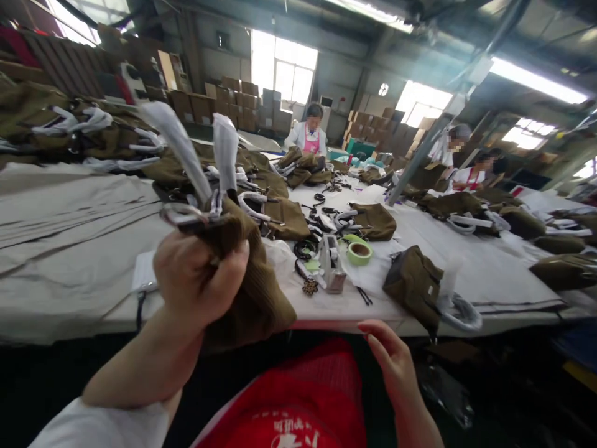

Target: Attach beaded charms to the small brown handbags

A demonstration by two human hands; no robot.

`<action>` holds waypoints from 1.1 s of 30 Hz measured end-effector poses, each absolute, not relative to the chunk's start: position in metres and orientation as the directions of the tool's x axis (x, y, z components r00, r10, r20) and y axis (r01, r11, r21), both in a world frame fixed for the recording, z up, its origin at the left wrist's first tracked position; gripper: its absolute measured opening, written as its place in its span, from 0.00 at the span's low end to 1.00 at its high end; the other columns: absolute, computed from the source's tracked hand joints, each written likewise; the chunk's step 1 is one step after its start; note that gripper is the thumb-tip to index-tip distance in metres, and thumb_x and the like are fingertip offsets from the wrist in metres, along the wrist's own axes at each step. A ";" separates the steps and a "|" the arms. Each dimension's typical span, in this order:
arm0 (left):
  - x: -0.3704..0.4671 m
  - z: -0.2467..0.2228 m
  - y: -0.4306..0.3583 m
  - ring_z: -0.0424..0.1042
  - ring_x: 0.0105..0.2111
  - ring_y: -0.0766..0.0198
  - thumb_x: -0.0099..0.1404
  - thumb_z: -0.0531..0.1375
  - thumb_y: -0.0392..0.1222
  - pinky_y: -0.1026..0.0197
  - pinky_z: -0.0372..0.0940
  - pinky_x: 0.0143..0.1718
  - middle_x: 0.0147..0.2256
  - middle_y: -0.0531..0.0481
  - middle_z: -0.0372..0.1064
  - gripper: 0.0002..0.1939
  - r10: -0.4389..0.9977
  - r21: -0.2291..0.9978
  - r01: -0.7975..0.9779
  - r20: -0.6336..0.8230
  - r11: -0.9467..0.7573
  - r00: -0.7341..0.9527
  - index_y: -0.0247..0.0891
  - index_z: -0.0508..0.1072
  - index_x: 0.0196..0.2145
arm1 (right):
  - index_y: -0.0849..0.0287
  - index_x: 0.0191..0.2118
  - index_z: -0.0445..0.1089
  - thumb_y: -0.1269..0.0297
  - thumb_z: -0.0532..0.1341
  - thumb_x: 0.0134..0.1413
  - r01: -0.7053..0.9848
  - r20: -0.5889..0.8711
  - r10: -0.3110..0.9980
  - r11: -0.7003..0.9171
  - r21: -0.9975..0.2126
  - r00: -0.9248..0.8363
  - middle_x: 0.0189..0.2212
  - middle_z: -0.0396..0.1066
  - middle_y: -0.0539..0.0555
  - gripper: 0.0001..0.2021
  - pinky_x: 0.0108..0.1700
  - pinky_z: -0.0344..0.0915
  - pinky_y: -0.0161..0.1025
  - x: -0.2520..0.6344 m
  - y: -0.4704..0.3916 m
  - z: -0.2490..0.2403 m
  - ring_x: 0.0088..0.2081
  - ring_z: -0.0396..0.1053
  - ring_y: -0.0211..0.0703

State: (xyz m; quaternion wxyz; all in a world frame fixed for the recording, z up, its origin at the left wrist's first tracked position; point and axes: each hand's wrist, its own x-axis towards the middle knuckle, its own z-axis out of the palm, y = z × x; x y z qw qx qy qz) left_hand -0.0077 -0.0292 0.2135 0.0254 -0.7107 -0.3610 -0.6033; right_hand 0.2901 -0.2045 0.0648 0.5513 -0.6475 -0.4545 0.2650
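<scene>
The left hand (200, 274) is closed in a fist around the upper edge of an olive-brown ribbed fabric bag (261, 298), thumb pressed against the cloth. The bag's body hangs to the right of the knuckles and below them, in front of the table edge, while straps wrapped in white material (176, 146) stick up above the fist. The right hand (389, 358) is well apart from the bag, its fingers loosely bent with a gap between thumb and forefinger, holding nothing that shows.

Just beyond the hands, the pale covered table (494, 274) bears a clear tape dispenser (333, 267), a light-green roll of tape (359, 251) beside it, and a thin black cord (364, 295). Near the right hand, a dark-bottomed olive-brown bag (415, 283) lies tilted at the table's edge. More bags are heaped at the far left (28, 124).

Across the table, a co-worker in a pink apron (311, 140) bends over bags. Behind stand stacked brown cardboard cartons (240, 96) and bright windows (284, 68).
</scene>
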 end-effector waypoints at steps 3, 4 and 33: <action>-0.024 0.196 -0.085 0.69 0.32 0.56 0.57 0.62 0.41 0.53 0.65 0.37 0.30 0.49 0.68 0.03 0.383 0.074 0.697 0.874 -0.713 0.299 0.44 0.70 0.26 | 0.56 0.53 0.71 0.42 0.62 0.53 0.072 0.173 0.985 0.173 -0.982 -0.005 0.51 0.71 0.61 0.28 0.54 0.66 0.50 0.243 -0.168 0.088 0.52 0.68 0.58; -0.024 0.184 -0.096 0.69 0.33 0.54 0.56 0.62 0.42 0.51 0.65 0.36 0.30 0.48 0.69 0.02 0.401 0.024 0.714 0.840 -0.700 0.365 0.44 0.71 0.28 | 0.55 0.58 0.66 0.40 0.63 0.50 -0.025 0.167 0.973 0.166 -0.986 -0.156 0.54 0.69 0.61 0.34 0.57 0.63 0.51 0.227 -0.157 0.092 0.56 0.66 0.59; -0.137 0.042 -0.042 0.64 0.56 0.45 0.63 0.54 0.55 0.47 0.58 0.59 0.55 0.34 0.65 0.30 0.949 0.529 0.798 0.267 -0.289 0.168 0.30 0.64 0.56 | 0.61 0.53 0.71 0.55 0.67 0.51 0.617 0.191 0.980 0.185 -0.765 -0.057 0.50 0.71 0.60 0.25 0.58 0.60 0.54 0.194 -0.038 0.070 0.53 0.67 0.55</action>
